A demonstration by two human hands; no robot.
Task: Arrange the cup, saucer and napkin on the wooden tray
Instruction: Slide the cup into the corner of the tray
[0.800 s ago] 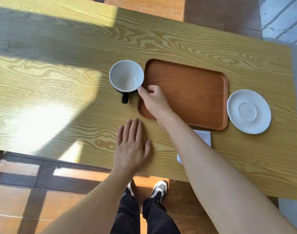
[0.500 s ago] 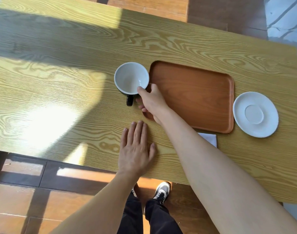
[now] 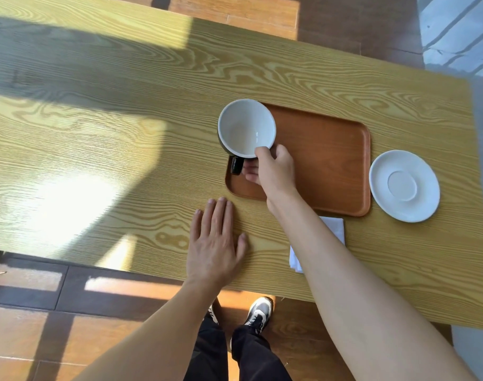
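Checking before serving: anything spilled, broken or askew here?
Nothing spilled or broken. The cup is empty, held tilted in the right hand over the tray's left end; saucer looks intact.

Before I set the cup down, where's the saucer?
The white saucer lies on the table, just right of the wooden tray, beyond the napkin.

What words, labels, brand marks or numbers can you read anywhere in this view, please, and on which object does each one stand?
None: no readable text shows anywhere.
Cup: plain white inside, dark outside, no mark.
Saucer: plain white.
Wooden tray: bare wood.
Napkin: plain white, mostly hidden under the right forearm.
Shoes: too small and blurred to show any logo.
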